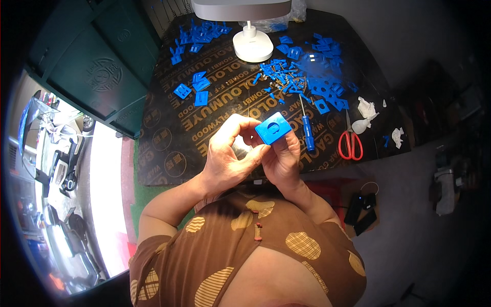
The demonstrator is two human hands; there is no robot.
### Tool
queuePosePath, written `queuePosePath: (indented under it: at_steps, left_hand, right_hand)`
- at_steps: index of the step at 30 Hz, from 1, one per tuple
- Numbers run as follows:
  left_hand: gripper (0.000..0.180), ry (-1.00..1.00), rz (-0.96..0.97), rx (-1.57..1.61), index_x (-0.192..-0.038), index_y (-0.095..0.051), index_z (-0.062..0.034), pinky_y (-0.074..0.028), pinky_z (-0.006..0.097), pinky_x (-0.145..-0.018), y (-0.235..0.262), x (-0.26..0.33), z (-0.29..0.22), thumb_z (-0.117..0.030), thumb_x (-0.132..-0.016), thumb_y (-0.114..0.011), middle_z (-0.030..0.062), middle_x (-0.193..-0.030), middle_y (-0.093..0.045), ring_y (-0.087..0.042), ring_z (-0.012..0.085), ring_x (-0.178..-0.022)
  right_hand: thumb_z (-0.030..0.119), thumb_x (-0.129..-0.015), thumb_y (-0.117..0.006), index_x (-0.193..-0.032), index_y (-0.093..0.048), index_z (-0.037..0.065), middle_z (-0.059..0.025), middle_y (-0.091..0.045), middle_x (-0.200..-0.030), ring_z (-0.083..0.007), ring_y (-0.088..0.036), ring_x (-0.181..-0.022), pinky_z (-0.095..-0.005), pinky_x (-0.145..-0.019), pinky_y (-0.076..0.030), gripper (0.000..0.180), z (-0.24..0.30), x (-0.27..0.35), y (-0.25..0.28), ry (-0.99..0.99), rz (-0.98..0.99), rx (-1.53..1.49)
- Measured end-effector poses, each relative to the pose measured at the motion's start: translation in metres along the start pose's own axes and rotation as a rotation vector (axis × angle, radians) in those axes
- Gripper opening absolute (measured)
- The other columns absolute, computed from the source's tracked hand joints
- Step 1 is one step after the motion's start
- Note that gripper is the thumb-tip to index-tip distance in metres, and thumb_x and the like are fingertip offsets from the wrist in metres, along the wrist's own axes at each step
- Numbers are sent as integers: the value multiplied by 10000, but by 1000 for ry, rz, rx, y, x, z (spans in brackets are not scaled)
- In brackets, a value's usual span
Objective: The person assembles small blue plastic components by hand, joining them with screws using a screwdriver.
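A blue rectangular plastic piece with a round recess (273, 128) is held up above the table's near edge. My left hand (230, 148) pinches its left side between thumb and fingers. From the right and below, my right hand (284, 156) grips the same piece, its fingers partly hidden behind it. Just right of my right hand lies a screwdriver (307, 132) with a blue handle, its shaft pointing toward a heap of small blue parts and screws (286, 74). Red-handled scissors (350, 145) rest farther right.
The dark printed plywood table (220, 123) carries a white lamp (252, 46) at the back. Several blue pieces (201, 84) lie left of centre, with a bigger pile (202, 35) behind. Flat blue parts (327, 82) and crumpled white scraps (366, 108) are at right. A green door (92, 61) stands left.
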State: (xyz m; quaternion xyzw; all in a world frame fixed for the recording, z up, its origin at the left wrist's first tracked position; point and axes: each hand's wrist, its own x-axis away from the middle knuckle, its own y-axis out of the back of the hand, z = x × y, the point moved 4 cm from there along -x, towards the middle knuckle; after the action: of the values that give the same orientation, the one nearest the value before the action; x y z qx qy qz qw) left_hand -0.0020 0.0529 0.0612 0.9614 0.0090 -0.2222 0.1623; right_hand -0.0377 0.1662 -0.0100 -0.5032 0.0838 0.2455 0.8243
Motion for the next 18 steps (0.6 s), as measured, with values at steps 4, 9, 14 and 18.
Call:
queuePosePath:
  at_steps: [4, 9, 14, 18]
  left_hand:
    - [303, 3, -2, 4, -1061, -588, 11, -441, 257, -789, 0, 0, -1, -17, -781, -702, 36, -921, -548, -513, 110, -838]
    - [303, -37, -32, -33, -1036, -608, 0, -480, 274, -740, 1, -1, 0, -54, -766, -733, 65, -888, -598, -579, 136, -799]
    - [302, -38, -34, -33, -1041, -606, 5, -479, 275, -743, 0, -1, 1, -54, -770, -726, 67, -890, -600, -581, 137, -806]
    - [275, 0, 5, 21, -1064, -588, 24, -444, 261, -794, 0, 1, 2, -21, -803, -663, 46, -932, -552, -526, 118, -843]
  right_hand:
    - [196, -957, -574, -1094, -543, 13, -88, -622, -1026, -186, -621, -965, -330, -889, -503, 231, -1, 0, 0, 6, 2, -12]
    - [195, -959, -570, -1100, -542, 12, -88, -625, -1029, -190, -628, -970, -334, -886, -510, 233, 0, 1, -2, 0, -36, -6]
    - [195, -960, -569, -1102, -541, 12, -83, -623, -1024, -179, -625, -957, -325, -879, -510, 233, 0, 1, -1, -11, -44, 11]
    - [189, -961, -570, -1102, -541, 14, -67, -617, -1012, -153, -615, -945, -293, -867, -507, 226, -1, 1, 0, -16, -59, 17]
